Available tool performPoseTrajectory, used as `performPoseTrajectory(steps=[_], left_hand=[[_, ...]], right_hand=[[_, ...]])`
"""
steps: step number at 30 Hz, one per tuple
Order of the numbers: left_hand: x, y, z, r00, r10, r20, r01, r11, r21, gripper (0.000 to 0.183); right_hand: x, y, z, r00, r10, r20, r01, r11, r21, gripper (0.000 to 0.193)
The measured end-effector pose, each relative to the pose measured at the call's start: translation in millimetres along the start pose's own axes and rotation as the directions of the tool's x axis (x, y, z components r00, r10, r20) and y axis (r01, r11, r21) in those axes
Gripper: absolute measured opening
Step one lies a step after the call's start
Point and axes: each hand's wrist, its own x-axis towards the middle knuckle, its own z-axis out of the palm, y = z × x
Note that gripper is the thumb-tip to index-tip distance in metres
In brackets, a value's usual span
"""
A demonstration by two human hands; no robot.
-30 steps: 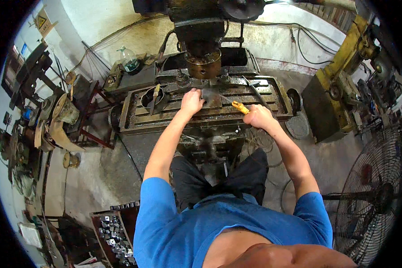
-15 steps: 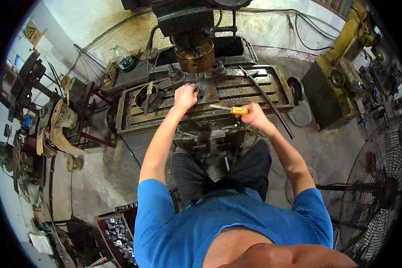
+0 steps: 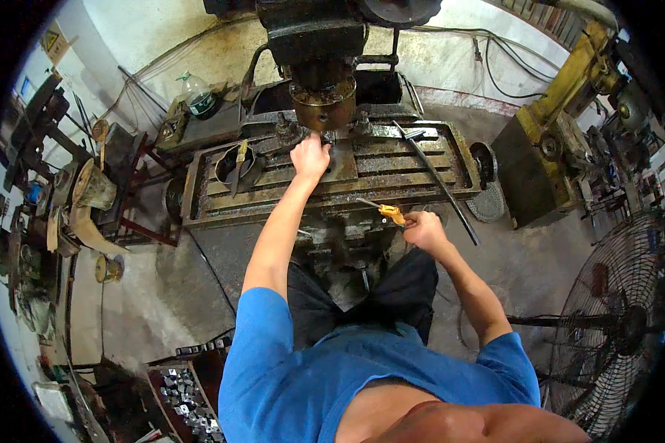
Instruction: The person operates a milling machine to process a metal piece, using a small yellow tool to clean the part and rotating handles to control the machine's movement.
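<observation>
My left hand [image 3: 311,156] reaches onto the slotted milling machine table [image 3: 391,188], just under the round spindle head [image 3: 324,107]. Its fingers are curled at a small dark fixture, and what they grip is hidden by the hand. In front of the table's near edge, my right hand [image 3: 425,230] is closed around a yellow air blow gun [image 3: 391,214]. The gun's thin metal nozzle points left and slightly up toward the table.
A long metal bar [image 3: 440,181] lies slantwise over the table's right side. On the left sits a dark round container [image 3: 233,173] with a brush across it. A bin of small metal parts [image 3: 188,399] stands lower left, a caged fan [image 3: 606,317] at right.
My right hand has come down and back from the table with the air blow gun, whose nozzle now tilts upward. My left hand has shifted slightly closer to the spindle head.
</observation>
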Motion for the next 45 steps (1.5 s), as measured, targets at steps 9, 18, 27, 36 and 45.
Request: performPoseTrajectory(steps=[9,18,27,36,45], left_hand=[[16.2,-14.4,12.5,0.998,-0.043,0.05,0.052,0.982,-0.184,0.038],[18.3,-11.1,10.0,0.988,-0.133,0.079,0.147,0.966,-0.214,0.034],[16.3,-20.6,19.3,0.991,-0.135,0.007,0.131,0.943,-0.306,0.038],[14.5,-16.9,14.9,0.991,-0.129,-0.03,0.115,0.951,-0.286,0.037],[18.8,-20.7,17.9,0.986,-0.163,0.037,0.167,0.962,-0.216,0.038]], right_hand=[[38.7,-127.8,-324.3,0.187,-0.63,-0.754,0.86,0.475,-0.184,0.049],[4.7,-132.2,-297.4,0.265,-0.586,-0.766,0.959,0.08,0.27,0.022],[-3.2,-118.3,-255.2,0.263,-0.509,-0.819,0.947,0.298,0.118,0.02],[-6.4,-116.0,-242.9,0.297,-0.433,-0.851,0.924,0.356,0.141,0.015],[-1.9,-100.9,-223.1,0.255,-0.41,-0.875,0.929,0.355,0.105,0.011]])
